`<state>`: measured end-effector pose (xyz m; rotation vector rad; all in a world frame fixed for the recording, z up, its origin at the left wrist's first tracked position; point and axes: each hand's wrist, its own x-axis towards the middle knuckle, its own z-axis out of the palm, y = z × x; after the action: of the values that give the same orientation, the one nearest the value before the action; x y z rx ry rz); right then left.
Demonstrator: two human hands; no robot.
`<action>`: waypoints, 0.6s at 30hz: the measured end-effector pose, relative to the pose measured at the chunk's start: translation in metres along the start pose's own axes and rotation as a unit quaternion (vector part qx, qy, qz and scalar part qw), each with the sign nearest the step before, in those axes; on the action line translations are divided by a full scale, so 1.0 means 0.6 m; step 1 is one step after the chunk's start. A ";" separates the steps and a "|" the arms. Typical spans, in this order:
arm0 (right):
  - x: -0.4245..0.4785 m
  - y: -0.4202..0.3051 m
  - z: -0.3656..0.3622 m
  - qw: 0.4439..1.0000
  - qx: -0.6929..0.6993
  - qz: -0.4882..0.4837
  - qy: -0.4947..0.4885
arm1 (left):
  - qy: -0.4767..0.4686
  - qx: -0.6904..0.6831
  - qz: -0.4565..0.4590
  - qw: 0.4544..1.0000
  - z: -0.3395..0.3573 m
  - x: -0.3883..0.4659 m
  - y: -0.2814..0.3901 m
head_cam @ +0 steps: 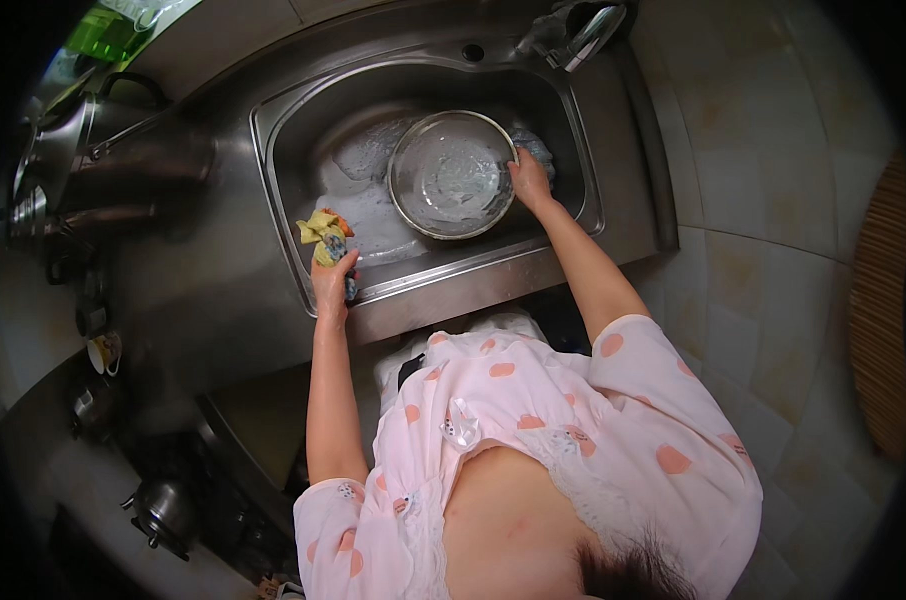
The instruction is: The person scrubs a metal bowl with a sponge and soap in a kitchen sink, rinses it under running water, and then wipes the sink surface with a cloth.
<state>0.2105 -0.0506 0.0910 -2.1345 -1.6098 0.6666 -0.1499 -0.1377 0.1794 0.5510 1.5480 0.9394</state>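
Observation:
A round metal basin (453, 176) with a wet, shiny inside is in the stainless steel sink (333, 127). My right hand (532, 180) grips its rim on the right side. Bunched in my left hand (331, 281) is a yellow, orange and blue patterned cloth (325, 236), held over the sink's front left corner, apart from the basin. Whitish suds (363, 214) spread over the sink floor left of the basin. Behind my right hand lies a crumpled greyish thing (534, 150), partly hidden, whose kind I cannot tell.
A chrome faucet (595, 37) stands at the back right corner. On the counter to the left are a large metal pot (93, 142) and a cup (105, 352). A metal kettle (164, 510) is at the lower left. A tiled wall (745, 172) bounds the right side.

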 end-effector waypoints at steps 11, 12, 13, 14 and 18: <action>0.222 -0.035 -0.269 0.861 -0.384 -0.296 0.149 | 0.006 0.026 0.006 1.000 0.009 0.013 -0.006; 0.211 -0.039 -0.265 0.863 -0.372 -0.308 0.150 | 0.000 0.036 0.005 0.999 0.011 0.017 -0.008; 0.197 -0.053 -0.261 0.863 -0.358 -0.324 0.151 | -0.001 0.043 0.005 0.999 0.015 0.019 -0.007; 0.172 -0.068 -0.243 0.884 -0.317 -0.314 0.139 | -0.010 0.033 0.010 0.999 0.023 0.020 -0.009; 0.020 -0.130 -0.151 0.969 -0.052 -0.234 -0.060 | -0.026 0.212 0.042 0.976 0.094 0.026 0.012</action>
<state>0.2052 -0.0197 0.2067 -1.7013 -2.1540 0.5713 -0.0995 -0.1070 0.1764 0.9398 1.6968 0.6492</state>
